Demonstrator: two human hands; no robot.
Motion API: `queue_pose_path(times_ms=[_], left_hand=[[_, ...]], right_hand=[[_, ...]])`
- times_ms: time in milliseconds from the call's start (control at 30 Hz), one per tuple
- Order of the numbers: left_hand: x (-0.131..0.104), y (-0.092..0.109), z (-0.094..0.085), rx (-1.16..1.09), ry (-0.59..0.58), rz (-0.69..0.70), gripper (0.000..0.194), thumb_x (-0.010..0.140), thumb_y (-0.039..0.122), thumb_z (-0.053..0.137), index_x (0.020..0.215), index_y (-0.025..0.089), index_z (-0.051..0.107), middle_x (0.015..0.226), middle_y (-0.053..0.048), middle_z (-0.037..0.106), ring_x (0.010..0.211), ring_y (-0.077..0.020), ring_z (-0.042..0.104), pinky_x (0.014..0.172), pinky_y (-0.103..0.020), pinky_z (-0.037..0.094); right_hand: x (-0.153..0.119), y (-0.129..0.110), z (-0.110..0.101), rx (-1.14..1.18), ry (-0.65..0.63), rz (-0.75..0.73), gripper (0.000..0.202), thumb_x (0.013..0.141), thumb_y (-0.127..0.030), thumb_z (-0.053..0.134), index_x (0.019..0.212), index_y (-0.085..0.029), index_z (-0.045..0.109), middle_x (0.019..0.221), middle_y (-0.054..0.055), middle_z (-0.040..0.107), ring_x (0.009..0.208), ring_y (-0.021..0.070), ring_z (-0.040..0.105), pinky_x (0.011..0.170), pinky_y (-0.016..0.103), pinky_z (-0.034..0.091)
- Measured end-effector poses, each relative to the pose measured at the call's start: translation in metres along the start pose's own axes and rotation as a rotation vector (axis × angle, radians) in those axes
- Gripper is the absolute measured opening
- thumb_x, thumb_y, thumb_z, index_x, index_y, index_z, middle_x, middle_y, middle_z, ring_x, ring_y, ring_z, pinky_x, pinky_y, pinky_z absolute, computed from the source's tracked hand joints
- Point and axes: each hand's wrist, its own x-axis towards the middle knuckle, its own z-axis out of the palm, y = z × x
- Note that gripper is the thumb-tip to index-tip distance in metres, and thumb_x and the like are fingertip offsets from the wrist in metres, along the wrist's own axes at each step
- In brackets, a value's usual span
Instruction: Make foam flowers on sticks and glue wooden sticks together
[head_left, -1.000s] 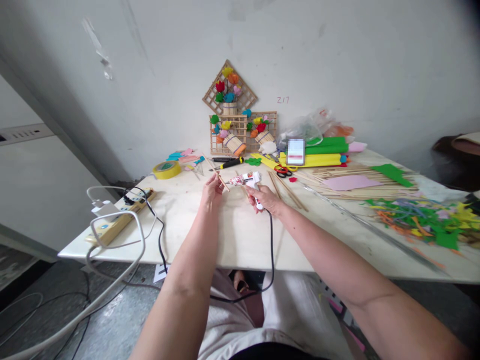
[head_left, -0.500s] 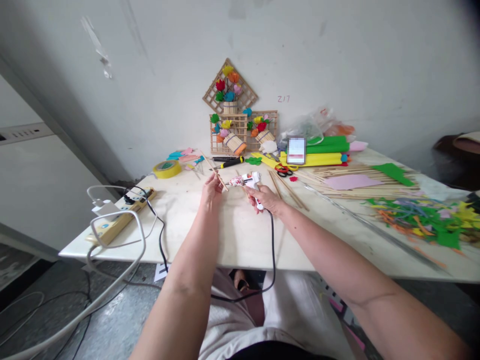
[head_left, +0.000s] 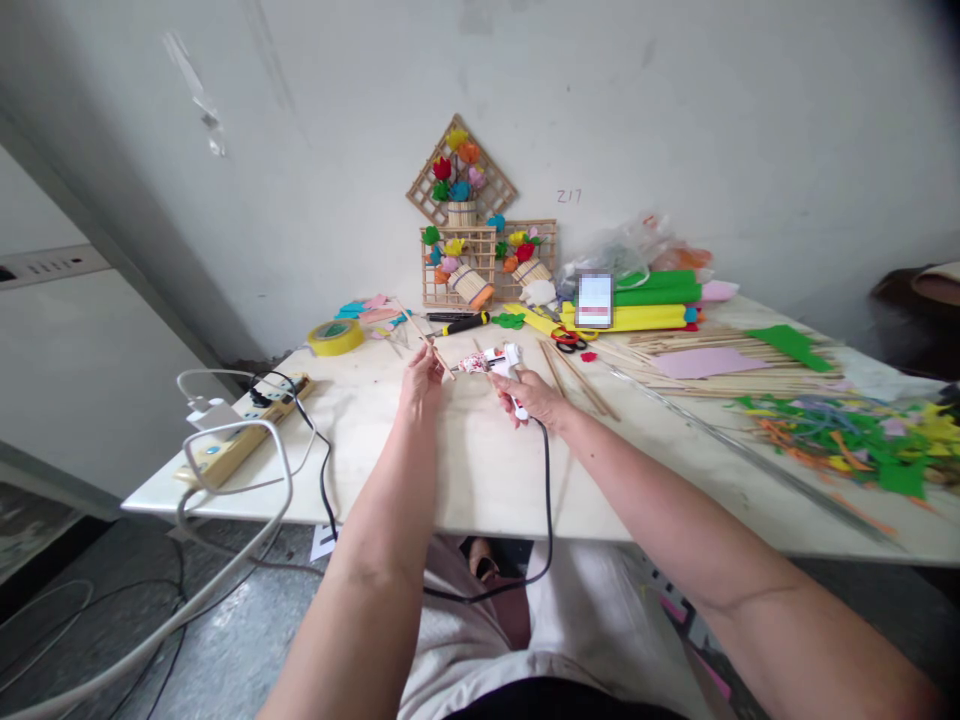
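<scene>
My left hand point(head_left: 424, 376) pinches a thin wooden stick point(head_left: 410, 318), which slants up and to the left above the table. In my right hand point(head_left: 526, 396) is a white glue gun point(head_left: 504, 358) with red specks near its front. Its nozzle points left and is close to the lower end of the stick; whether they touch I cannot tell. A black cord runs from the gun's handle down past the table edge. Just right of the gun, a few loose wooden sticks point(head_left: 581, 380) lie on the table.
Lattice panels with felt flowers point(head_left: 459, 265) lean on the wall. Yellow tape point(head_left: 335, 338) and a power strip point(head_left: 244, 430) are at left. Scissors point(head_left: 570, 340), a utility knife point(head_left: 466, 324), felt rolls point(head_left: 630, 317), a stick pile point(head_left: 705, 345) and felt scraps point(head_left: 847, 430) lie behind and right.
Almost nothing differs. The whole view has shifted very slightly, while both hands keep the stick and the glue gun in nearly the same place.
</scene>
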Motion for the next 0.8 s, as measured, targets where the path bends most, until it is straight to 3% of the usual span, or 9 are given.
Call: queue_pose_path(times_ms=[800], left_hand=[[0.0021, 0.0045, -0.0047, -0.005, 0.015, 0.012, 0.013, 0.075, 0.005, 0.06, 0.083, 0.015, 0.064, 0.061, 0.004, 0.059, 0.051, -0.0024, 0.054, 0.052, -0.012, 0.042]], right_hand=[[-0.0007, -0.0002, 0.0008, -0.031, 0.008, 0.033, 0.042, 0.071, -0.058, 0.061, 0.067, -0.018, 0.048, 0.047, -0.005, 0.05, 0.031, 0.0069, 0.045, 0.026, 0.019, 0.034]])
